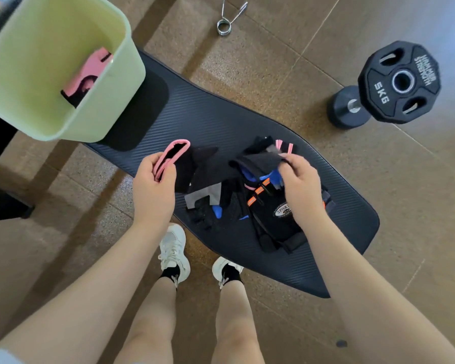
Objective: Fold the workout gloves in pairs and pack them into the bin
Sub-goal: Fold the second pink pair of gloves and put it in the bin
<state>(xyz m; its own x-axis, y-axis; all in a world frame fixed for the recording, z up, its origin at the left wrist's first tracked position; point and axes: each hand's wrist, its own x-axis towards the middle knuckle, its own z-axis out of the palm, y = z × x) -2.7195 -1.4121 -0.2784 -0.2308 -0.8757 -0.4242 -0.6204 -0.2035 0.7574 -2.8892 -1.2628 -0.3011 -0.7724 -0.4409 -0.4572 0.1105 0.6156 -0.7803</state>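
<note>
Head view: pink-trimmed glove [171, 157] gripped by left hand [153, 185], nearer the bin [111, 106]; dark glove [258, 161] pinched by right hand [301, 186] above the glove pile [237, 203].

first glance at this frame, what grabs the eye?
The pale green bin at upper left, tilted toward the camera with a pink and black glove already inside. At centre, the left hand holds a pink-trimmed glove while the right hand pinches a dark glove over the glove pile on the black mat. A 5 kg plate sits at upper right.
</note>
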